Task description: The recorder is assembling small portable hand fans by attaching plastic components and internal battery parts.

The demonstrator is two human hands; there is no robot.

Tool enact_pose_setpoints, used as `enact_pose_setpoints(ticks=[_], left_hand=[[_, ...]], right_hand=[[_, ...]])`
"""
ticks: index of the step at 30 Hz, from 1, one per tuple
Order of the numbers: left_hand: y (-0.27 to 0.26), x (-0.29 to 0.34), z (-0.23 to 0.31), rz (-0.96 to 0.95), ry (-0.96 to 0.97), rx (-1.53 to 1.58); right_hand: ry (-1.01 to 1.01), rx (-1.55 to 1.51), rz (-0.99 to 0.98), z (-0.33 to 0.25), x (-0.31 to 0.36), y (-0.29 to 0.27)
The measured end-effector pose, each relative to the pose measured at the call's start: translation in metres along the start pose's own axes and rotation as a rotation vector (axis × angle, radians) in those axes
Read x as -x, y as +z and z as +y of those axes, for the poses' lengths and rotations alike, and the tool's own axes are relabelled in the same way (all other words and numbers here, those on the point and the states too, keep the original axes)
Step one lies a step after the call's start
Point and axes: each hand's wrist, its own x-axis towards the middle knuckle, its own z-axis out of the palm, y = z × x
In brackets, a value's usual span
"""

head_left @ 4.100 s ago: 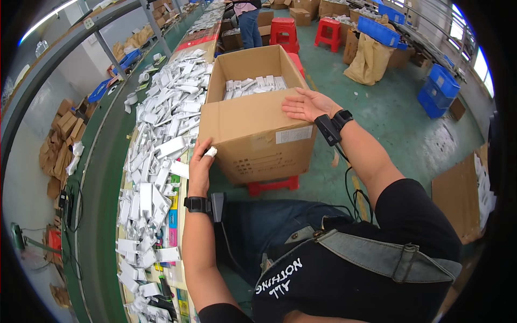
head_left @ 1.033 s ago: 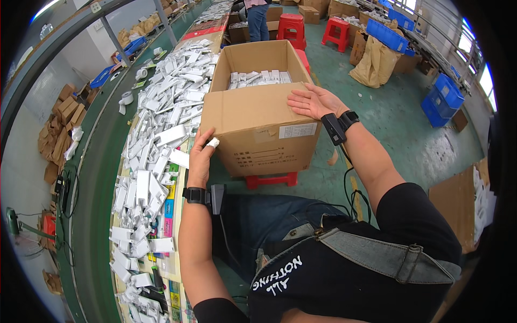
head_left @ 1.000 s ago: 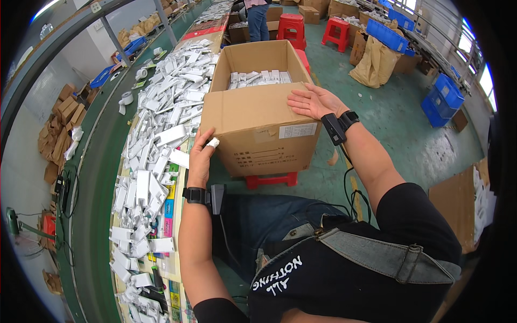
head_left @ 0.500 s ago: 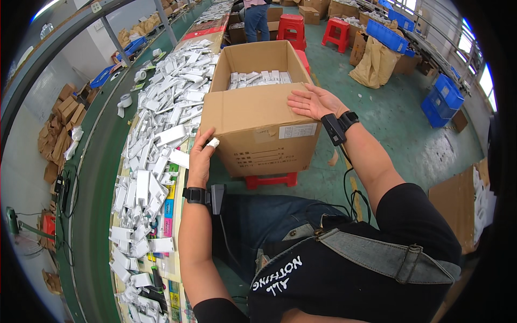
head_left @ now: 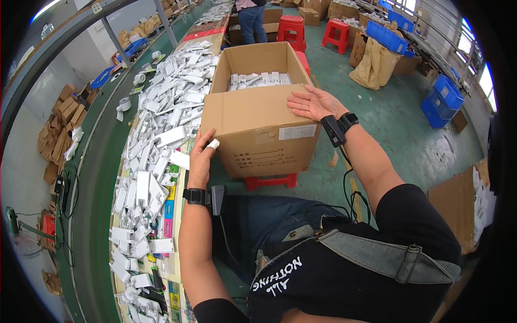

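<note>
A large brown cardboard box [head_left: 274, 151] stands in front of me on a red stool [head_left: 271, 181]. Its top is open, and white plastic parts [head_left: 261, 79] lie inside. The near flap [head_left: 247, 107] is folded outward, toward me. At the box's near left corner, my left hand [head_left: 200, 161] grips the edge; a white wrapping covers one fingertip. My right hand [head_left: 315, 103] rests on the right end of the flap, palm turned up and fingers stretched out. Both wrists wear black strapped devices.
Left of the box, a long table carries a heap of white plastic parts [head_left: 167, 102]. Beyond it runs a green conveyor [head_left: 94, 188] with tape rolls [head_left: 124, 103]. Red stools [head_left: 336, 35], blue crates [head_left: 441, 99] and a person [head_left: 251, 21] are farther off. Another carton [head_left: 458, 204] stands at right.
My hands and the box have barely moved. The tape rolls on the conveyor have shifted slightly toward me, and the person at the back has moved a little left.
</note>
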Motion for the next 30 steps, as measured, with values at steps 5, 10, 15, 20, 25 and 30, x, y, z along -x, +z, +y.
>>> enact_pose_setpoints(ticks=[5, 10, 15, 20, 25, 30], left_hand=[[0.001, 0.001, 0.002, 0.035, -0.02, 0.061], [0.0, 0.001, 0.002, 0.011, 0.006, 0.042], [0.002, 0.002, 0.003, 0.022, -0.008, 0.048], [0.001, 0.002, 0.004, 0.023, -0.012, 0.06], [0.003, 0.001, 0.004, 0.026, -0.022, 0.066], [0.002, 0.002, 0.004, 0.041, -0.02, 0.076]], right_hand=[[-0.001, 0.005, 0.0, 0.0, 0.001, 0.001], [-0.012, 0.035, 0.008, 0.001, 0.004, 0.006], [-0.016, 0.046, 0.003, 0.002, 0.005, 0.007], [-0.012, 0.039, 0.0, 0.001, 0.005, 0.007], [-0.02, 0.049, 0.021, 0.002, 0.006, 0.008], [-0.022, 0.05, 0.027, 0.002, 0.005, 0.01]])
